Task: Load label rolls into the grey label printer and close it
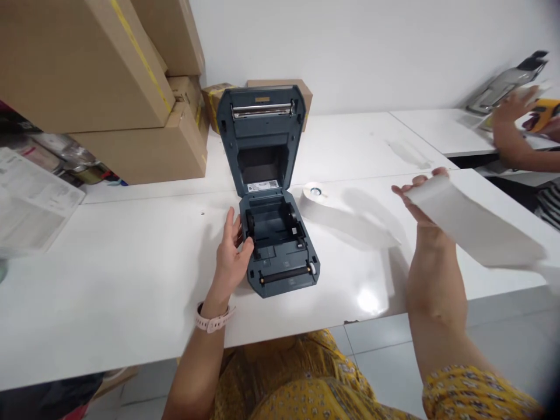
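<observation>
A dark grey label printer (pixel 284 256) stands on the table with its lid (pixel 266 134) raised, showing a hollow roll bay and a black roller. My left hand (pixel 234 251) rests against the printer's left side, thumb over the rim and fingers along the outer wall. Off to the right, my right hand (pixel 422 204) holds a white paper strip (pixel 476 224) up above the table; it is blurred and hides part of the fingers. Between printer and right hand lies a roll of white labels (pixel 315 195), with a length unrolled towards the right.
Cardboard boxes (pixel 144 149) are stacked at the back left, and a smaller box (pixel 306 102) stands behind the printer. A clear plastic packet with papers (pixel 35 198) lies at far left. At the right, another person's hand (pixel 514 108) is near a bottle (pixel 503 84) and a yellow-black device (pixel 542 116).
</observation>
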A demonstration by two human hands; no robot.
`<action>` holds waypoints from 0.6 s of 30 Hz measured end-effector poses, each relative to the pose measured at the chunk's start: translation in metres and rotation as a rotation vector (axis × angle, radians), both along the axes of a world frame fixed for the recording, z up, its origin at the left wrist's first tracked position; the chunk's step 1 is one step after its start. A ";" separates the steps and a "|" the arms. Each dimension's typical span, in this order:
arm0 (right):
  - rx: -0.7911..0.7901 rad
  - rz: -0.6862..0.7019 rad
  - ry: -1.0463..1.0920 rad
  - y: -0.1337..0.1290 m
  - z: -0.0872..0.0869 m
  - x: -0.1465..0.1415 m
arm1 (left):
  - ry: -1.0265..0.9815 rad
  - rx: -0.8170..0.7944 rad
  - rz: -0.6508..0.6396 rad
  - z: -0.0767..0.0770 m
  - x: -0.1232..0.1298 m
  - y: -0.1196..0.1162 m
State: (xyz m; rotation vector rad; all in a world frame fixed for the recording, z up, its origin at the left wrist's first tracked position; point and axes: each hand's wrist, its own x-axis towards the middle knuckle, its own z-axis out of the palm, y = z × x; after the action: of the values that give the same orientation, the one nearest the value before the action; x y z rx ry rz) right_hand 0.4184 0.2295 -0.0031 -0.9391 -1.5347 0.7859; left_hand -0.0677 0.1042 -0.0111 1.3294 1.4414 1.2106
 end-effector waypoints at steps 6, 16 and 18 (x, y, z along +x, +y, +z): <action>-0.363 0.122 -0.035 -0.008 -0.022 -0.009 | -0.014 -0.004 0.025 0.004 0.002 0.001; -0.463 0.401 -0.145 0.008 -0.029 -0.133 | -0.001 -0.017 0.052 0.005 0.003 0.001; -0.465 0.426 -0.155 0.010 -0.033 -0.132 | -0.009 -0.013 0.048 0.004 0.003 0.001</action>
State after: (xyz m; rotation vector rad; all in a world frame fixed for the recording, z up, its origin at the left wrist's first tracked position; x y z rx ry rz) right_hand 0.2864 0.2392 -0.0365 -1.0348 -1.7519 1.4482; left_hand -0.0643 0.1056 -0.0068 1.2856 1.4799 1.2341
